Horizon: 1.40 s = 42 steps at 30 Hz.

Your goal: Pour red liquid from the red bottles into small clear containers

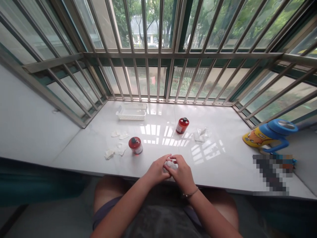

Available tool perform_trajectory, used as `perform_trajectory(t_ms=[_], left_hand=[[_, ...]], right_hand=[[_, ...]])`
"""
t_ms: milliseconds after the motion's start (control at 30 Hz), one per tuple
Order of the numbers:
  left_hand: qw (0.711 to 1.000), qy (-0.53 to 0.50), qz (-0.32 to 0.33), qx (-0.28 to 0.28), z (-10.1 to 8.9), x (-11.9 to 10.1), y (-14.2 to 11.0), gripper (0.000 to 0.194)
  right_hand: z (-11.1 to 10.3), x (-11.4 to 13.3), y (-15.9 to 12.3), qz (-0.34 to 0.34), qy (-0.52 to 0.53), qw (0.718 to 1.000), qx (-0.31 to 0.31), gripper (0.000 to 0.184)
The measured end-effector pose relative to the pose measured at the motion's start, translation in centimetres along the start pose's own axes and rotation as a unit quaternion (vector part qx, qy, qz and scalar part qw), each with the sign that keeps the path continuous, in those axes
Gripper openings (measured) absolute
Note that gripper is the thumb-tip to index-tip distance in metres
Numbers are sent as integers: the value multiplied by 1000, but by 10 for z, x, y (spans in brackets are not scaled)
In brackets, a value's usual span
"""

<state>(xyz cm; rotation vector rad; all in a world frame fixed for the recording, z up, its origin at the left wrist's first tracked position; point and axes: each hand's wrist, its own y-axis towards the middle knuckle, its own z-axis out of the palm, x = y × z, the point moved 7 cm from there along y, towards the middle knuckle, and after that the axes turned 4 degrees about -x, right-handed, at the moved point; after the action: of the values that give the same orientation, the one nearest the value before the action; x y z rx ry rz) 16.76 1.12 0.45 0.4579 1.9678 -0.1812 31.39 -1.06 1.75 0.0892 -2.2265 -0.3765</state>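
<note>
My left hand (157, 170) and my right hand (182, 172) meet at the near edge of the white sill (223, 165), fingers pinched together on a small white piece (170, 164) that looks like a cotton pad or tissue. A small red bottle (135, 145) stands just left of my hands. A second red bottle (182, 125) stands farther back. Several crumpled white pieces (116, 148) lie left of the near bottle. A clear wrapper (201, 134) lies right of the far bottle.
A white mesh basket (132, 111) sits at the back by the metal window bars (158, 66). A blue and yellow cup (269, 135) lies tilted at the right. My knees are under the sill's front edge.
</note>
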Motion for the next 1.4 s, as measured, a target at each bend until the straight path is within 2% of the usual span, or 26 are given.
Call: perform_trajectory(t_ms=[200, 333, 400, 500, 667, 833, 1000, 1133, 1233, 1300, 1400], left_hand=[[1000, -5, -27, 2, 0, 3, -1, 69], [998, -51, -40, -17, 0, 7, -3, 57], [997, -67, -34, -21, -1, 7, -3, 64], [998, -54, -8, -8, 1, 5, -2, 75], [998, -64, -19, -14, 0, 7, -3, 57], [998, -59, -11, -10, -1, 5, -3, 68], [997, -70, -19, -10, 0, 6, -3, 57], [998, -66, -13, -15, -1, 4, -3, 71], [998, -56, 8, -1, 0, 1, -3, 61], [997, -72, -3, -5, 1, 4, -3, 54], [995, -95, -25, -22, 1, 9, -4, 61]], right_hand=[[-2, -4, -7, 13, 1, 1000, 19, 31], [-11, -17, -11, 30, 35, 998, 46, 49], [-17, -27, -14, 58, 69, 994, 58, 56], [-21, -38, -20, 85, 94, 989, 71, 53], [-15, -34, -28, 61, 92, 991, 72, 53], [-12, -33, -29, 63, 84, 993, 58, 54], [-13, -34, -29, 72, 91, 991, 68, 52], [-13, -32, -29, 69, 101, 990, 64, 47], [-12, -31, -30, 67, 104, 990, 63, 46], [-12, -31, -30, 63, 105, 990, 64, 46], [-11, -31, -31, 58, 104, 991, 66, 46]])
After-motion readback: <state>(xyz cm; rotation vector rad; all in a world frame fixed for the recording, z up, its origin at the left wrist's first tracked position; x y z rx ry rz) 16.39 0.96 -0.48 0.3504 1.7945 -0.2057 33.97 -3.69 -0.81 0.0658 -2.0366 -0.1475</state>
